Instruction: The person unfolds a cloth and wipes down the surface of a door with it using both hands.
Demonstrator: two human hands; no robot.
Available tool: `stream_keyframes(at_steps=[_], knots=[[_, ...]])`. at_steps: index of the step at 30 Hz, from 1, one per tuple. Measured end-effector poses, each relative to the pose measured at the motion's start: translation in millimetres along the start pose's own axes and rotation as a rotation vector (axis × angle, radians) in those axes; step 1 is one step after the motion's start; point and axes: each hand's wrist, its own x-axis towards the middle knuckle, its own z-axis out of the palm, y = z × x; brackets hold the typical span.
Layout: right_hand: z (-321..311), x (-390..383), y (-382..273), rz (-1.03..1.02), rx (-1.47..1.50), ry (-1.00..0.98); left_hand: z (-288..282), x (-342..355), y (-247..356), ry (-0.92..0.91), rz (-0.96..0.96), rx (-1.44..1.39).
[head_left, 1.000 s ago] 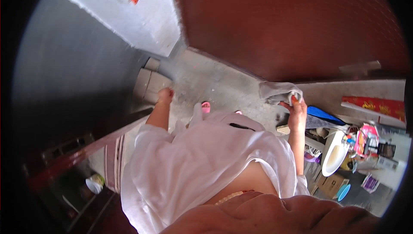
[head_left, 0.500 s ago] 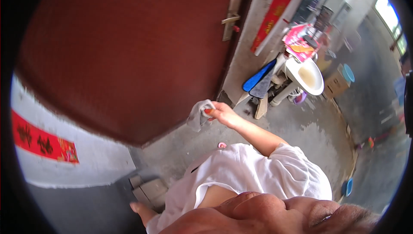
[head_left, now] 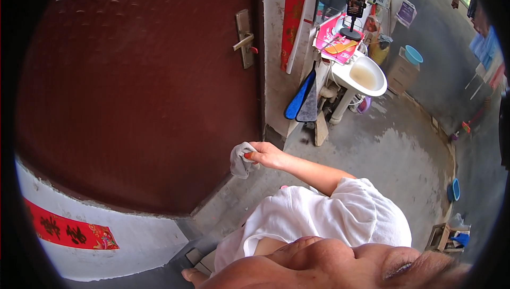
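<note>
The dark red metal door (head_left: 138,87) fills most of what I see, its upper part stamped with small raised studs and its lower part plain. It stands shut, with the grey concrete floor (head_left: 393,151) running along its foot and off to my right. On the wall beside the door hangs a long red paper strip (head_left: 295,18), and another red strip with dark figures (head_left: 69,231) crosses the white wall at my lower left. Further right stands a white pedestal basin (head_left: 365,76) with murky water in it (a pink board rests on its far rim), and a blue and grey mop head (head_left: 300,97) leans against the wall next to it. A brass lever handle (head_left: 244,39) on its plate sits at the door's right edge, well above my hand. My right hand (head_left: 268,155) is stretched out in front of me, fingers curled tight around a small crumpled grey cloth (head_left: 240,160). The cloth hangs from my grip low down near the door's lower right corner, close against the door face; whether it touches I cannot tell. My left hand is out of sight
</note>
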Motion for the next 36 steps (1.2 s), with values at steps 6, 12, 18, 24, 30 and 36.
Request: stream_keyframes(at_steps=[6,12,18,24,30,36], knots=[[-4,-6,-5,0.0,-0.074,0.011,-4,5,16,0.051,-0.007,-0.093],[-3,-13,-17,-0.099,-0.251,0.027,-19,6,57,0.287,0.109,-0.446],[9,-4,4,-0.337,-0.575,-0.006,-163,-46,146,-0.653,0.179,-2.367],[28,-3,-8,-0.36,-0.559,-0.129,-366,-183,156,-0.357,1.136,-1.823],[35,-4,-11,-0.484,-0.461,-0.073,-439,-257,177,-0.325,1.766,-1.553],[12,-7,-27,-0.251,-0.14,-0.064,-460,-282,181,-0.393,1.767,-1.59]])
